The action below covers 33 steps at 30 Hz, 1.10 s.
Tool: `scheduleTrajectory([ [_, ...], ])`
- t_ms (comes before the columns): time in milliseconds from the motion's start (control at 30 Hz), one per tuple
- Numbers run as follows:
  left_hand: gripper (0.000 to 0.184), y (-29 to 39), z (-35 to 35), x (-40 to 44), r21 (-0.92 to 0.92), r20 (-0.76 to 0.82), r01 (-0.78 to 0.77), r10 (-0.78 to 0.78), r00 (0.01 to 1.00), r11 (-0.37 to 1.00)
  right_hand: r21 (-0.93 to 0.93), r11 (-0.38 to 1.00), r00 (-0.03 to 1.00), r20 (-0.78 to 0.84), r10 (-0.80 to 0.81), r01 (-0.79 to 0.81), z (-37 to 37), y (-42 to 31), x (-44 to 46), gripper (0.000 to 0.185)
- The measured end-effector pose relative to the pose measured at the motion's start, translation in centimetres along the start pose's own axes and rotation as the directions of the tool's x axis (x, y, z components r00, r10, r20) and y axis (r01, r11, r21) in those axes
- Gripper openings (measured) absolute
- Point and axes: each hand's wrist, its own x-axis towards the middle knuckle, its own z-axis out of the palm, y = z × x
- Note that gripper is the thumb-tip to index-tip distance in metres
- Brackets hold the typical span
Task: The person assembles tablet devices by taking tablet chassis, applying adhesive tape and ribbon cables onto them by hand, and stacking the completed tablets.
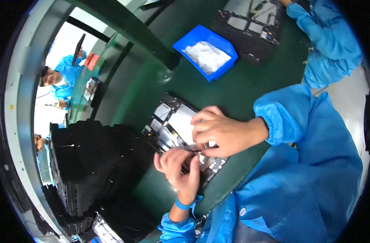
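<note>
An opened flat electronic device (pixel 181 119), with silver plates and a dark frame, lies on the green table before me. Over its near part my right hand (pixel 223 131) is bent down, its thumb and fingers pinched together. My left hand (pixel 177 168), a blue band (pixel 184 203) round its wrist, meets it from below with curled fingers. The fingertips of both hands come together at a small dark piece on the device, too small and covered to name. Part of the device is hidden under the hands.
A tall stack of black panels (pixel 100 158) stands left of the device. Beyond it sits a blue bin (pixel 229 65) of white pieces. Another opened device (pixel 253 20) lies near a co-worker's blue sleeve (pixel 326 36). A dark green post (pixel 132 30) rises from the table (pixel 249 85). Another person is across.
</note>
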Motion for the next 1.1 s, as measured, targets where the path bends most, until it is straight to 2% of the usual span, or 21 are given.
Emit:
scheduleTrajectory([
  [100,0.018,0.3,-0.3,-0.2,-0.009,-0.028,-0.114,0.114,0.993,0.993,-0.019,1.000,0.998,0.060,-0.009,0.010,-0.1,-0.2,0.1,0.011],
  [167,0.021,0.2,-0.6,-0.7,0.108,-0.032,-0.186,0.190,0.981,0.977,0.048,0.998,0.993,0.114,0.028,-0.034,-0.3,-0.1,0.2,0.011],
  [233,0.024,0.1,-0.1,-1.3,0.283,-0.092,-0.315,0.353,0.931,0.906,0.142,0.986,0.986,0.152,0.070,-0.092,-0.9,-0.2,0.4,0.011],
  [333,0.024,-0.2,-0.2,-1.9,0.395,0.003,-0.409,0.444,0.896,0.822,0.266,0.952,0.975,0.200,0.097,-0.149,-1.8,-0.2,1.0,0.017],
  [500,0.022,0.6,-0.6,-1.6,0.497,0.128,-0.533,0.550,0.826,0.685,0.195,0.973,0.966,0.247,0.075,-0.126,-2.2,-0.1,0.9,0.020],
  [867,0.026,0.6,-1.3,-1.5,0.378,0.227,-0.679,0.647,0.727,0.630,0.187,0.971,0.925,0.372,0.073,-0.152,-2.8,0.5,1.5,0.015],
  [967,0.025,0.5,-1.4,-1.5,0.356,0.203,-0.692,0.671,0.713,0.628,0.139,0.990,0.955,0.295,-0.036,-0.006,-2.2,0.5,1.2,0.014],
  [1000,0.025,0.4,-1.3,-1.6,0.344,0.184,-0.694,0.679,0.710,0.632,0.059,0.998,0.976,0.219,-0.013,0.000,-2.2,0.3,1.2,0.014],
  [1067,0.026,0.5,-1.6,-1.9,0.332,0.229,-0.706,0.673,0.704,0.626,-0.104,0.994,0.996,0.074,0.042,-0.034,-2.6,0.1,1.6,0.014],
  [1100,0.026,0.6,-2.0,-1.9,0.311,0.277,-0.716,0.661,0.698,0.625,-0.093,0.987,0.990,-0.073,0.121,-0.127,-3.0,0.7,1.9,0.013],
])
